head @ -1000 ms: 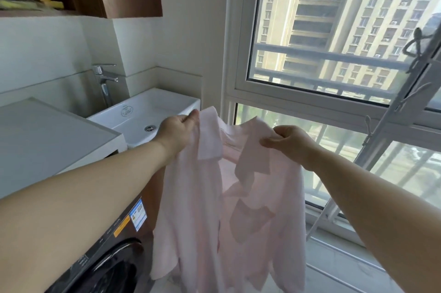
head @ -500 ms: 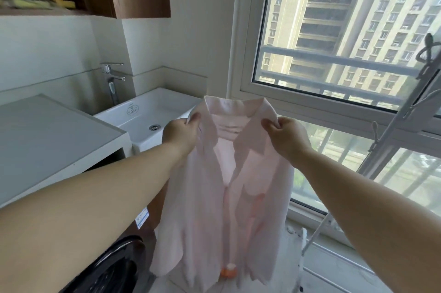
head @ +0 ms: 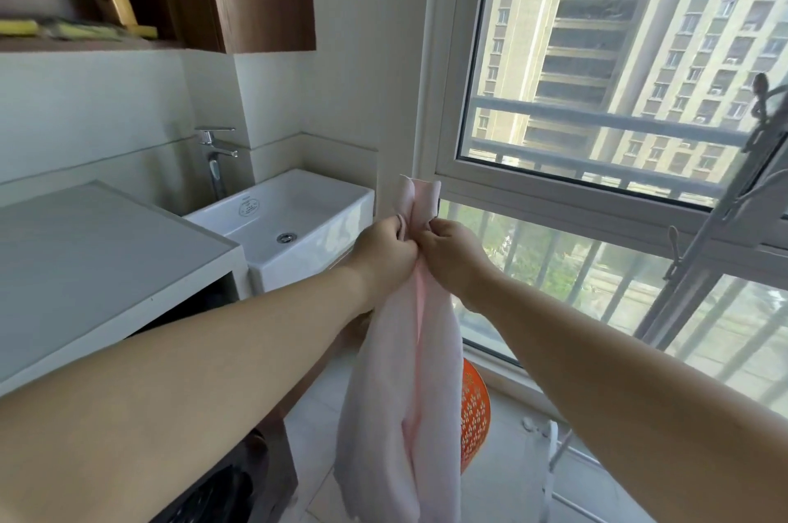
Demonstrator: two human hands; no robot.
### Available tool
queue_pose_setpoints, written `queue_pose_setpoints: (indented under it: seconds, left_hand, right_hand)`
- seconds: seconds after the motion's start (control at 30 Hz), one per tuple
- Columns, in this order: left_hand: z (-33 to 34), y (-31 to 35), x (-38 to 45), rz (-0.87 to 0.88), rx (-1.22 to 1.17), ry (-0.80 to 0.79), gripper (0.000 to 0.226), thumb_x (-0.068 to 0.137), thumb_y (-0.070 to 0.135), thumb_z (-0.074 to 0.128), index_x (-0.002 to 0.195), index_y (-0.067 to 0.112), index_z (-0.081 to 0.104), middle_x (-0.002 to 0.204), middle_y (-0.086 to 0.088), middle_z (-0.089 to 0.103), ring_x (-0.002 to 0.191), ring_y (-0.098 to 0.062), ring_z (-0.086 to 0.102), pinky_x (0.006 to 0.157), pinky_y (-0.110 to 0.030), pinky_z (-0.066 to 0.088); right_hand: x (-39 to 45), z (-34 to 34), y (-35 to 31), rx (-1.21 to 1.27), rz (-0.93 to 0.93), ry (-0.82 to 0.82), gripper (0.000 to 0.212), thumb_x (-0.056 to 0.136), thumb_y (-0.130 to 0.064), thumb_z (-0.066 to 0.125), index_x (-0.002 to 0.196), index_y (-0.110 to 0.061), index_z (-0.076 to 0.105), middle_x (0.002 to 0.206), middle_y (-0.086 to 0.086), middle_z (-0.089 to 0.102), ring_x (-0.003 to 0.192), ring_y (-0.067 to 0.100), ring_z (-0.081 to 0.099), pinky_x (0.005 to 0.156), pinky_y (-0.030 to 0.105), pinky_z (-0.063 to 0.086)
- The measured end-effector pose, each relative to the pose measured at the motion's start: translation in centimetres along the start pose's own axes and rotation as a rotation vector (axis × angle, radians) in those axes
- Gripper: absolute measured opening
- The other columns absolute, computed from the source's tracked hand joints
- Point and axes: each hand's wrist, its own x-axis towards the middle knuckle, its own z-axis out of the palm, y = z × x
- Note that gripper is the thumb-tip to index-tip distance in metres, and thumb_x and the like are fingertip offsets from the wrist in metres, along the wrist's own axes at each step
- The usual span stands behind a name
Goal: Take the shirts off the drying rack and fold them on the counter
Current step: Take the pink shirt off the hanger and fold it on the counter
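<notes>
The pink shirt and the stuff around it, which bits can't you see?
Head view:
- Pink shirt: hem cut off by the bottom edge; front folded inward between the left hand and the right hand.
- Orange basket: mostly behind the shirt.
- Shelf items: blurred.

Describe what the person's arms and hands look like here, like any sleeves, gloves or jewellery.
Both forearms are bare right up to the frame edge, with no sleeve showing in the head view. The left hand and right hand wear no gloves. No watch, bracelet or band shows at either wrist, and no ring is visible on the fingers that can be seen. No marks stand out.
</notes>
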Motion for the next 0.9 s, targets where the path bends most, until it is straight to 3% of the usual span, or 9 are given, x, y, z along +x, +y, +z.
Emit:
queue_pose_setpoints:
  seconds: [0.1,0.2,0.3,0.4,0.47,0.6,0.67,0.8,0.9]
  left_hand:
    - [-0.8,0.2,-0.7,-0.039,-0.152,-0.139,0.010,0.070,0.007,0.047,0.073,0.016,0.042,0.070,-0.004,0.043,0.070,-0.020,0.042,0.060,-0.028,0.037]
    - [-1.7,0.2,-1.4,-0.036,-0.289,-0.326,0.030,0.065,-0.006,0.037,0.084,0.012,0.052,0.083,-0.012,0.056,0.081,-0.026,0.060,0.075,-0.037,0.056]
    - [-2.5,-0.6,-1.5,-0.036,-0.342,-0.500,0.051,0.077,-0.019,0.034,0.114,0.006,0.058,0.110,-0.009,0.065,0.102,-0.024,0.065,0.087,-0.037,0.055]
    - [-3.6,-1.4,-1.2,-0.038,-0.193,-0.252,0.033,0.082,-0.005,0.054,0.107,0.014,0.065,0.091,-0.003,0.066,0.085,-0.018,0.062,0.077,-0.031,0.053]
    - [-5.0,-2.0,-0.7,-0.082,-0.105,-0.045,0.023,0.069,0.019,0.069,0.091,0.019,0.063,0.082,0.002,0.061,0.079,-0.017,0.057,0.074,-0.031,0.049]
    - [-7.2,-2.5,-1.5,-0.260,-0.232,-0.494,0.027,0.079,0.032,0.072,0.104,0.026,0.062,0.098,0.016,0.068,0.090,0.004,0.061,0.080,-0.017,0.042]
    - [-7.2,-2.7,-1.6,-0.226,-0.424,-0.591,0.039,0.071,0.029,0.078,0.108,0.022,0.066,0.103,0.009,0.071,0.094,-0.004,0.067,0.084,-0.019,0.049]
    - [-6.3,-2.4,-0.9,-0.177,-0.421,-0.313,0.024,0.074,0.005,0.076,0.096,0.014,0.071,0.093,-0.003,0.073,0.088,-0.017,0.068,0.081,-0.030,0.053]
    - [-5.6,-1.9,-1.0,-0.097,-0.296,-0.154,0.015,0.081,0.006,0.072,0.091,0.018,0.068,0.084,0.003,0.070,0.080,-0.010,0.065,0.075,-0.021,0.053]
  right_hand:
    - [-0.3,-0.2,0.4,0.145,0.044,-0.116,0.022,0.090,-0.015,0.050,0.070,-0.011,0.056,0.069,0.008,0.055,0.069,0.023,0.052,0.066,0.035,0.040]
    - [-0.7,-0.6,1.0,0.149,0.069,-0.174,0.039,0.084,-0.044,0.067,0.092,-0.006,0.068,0.090,0.014,0.069,0.084,0.027,0.066,0.079,0.038,0.052]
    - [-0.6,-1.1,1.5,0.127,0.086,-0.154,0.020,0.084,-0.022,0.069,0.086,-0.003,0.067,0.078,0.010,0.062,0.070,0.020,0.057,0.065,0.029,0.046]
    - [-0.6,-1.0,2.0,0.131,0.116,-0.152,0.007,0.076,-0.008,0.057,0.075,-0.004,0.062,0.072,0.011,0.052,0.069,0.021,0.048,0.066,0.031,0.037]
    - [-0.7,-1.0,2.0,0.213,0.129,-0.178,0.026,0.063,-0.010,0.054,0.082,0.006,0.063,0.075,0.013,0.053,0.072,0.025,0.050,0.069,0.035,0.041]
    - [-0.3,-2.0,1.6,0.494,0.105,-0.301,0.031,0.055,-0.002,0.051,0.081,0.002,0.068,0.084,0.018,0.061,0.075,0.030,0.057,0.071,0.037,0.049]
    - [0.0,-2.2,1.1,0.528,0.068,-0.351,0.029,0.057,-0.001,0.053,0.081,-0.001,0.070,0.084,0.018,0.063,0.075,0.029,0.060,0.070,0.036,0.051]
    - [0.4,-1.9,1.7,0.461,0.045,-0.357,0.031,0.058,-0.004,0.056,0.086,0.000,0.071,0.081,0.013,0.065,0.074,0.024,0.061,0.065,0.030,0.051]
    - [0.2,-1.6,2.7,0.095,-0.016,-0.312,0.021,0.064,-0.009,0.064,0.085,-0.010,0.064,0.082,0.005,0.061,0.079,0.021,0.057,0.071,0.034,0.048]
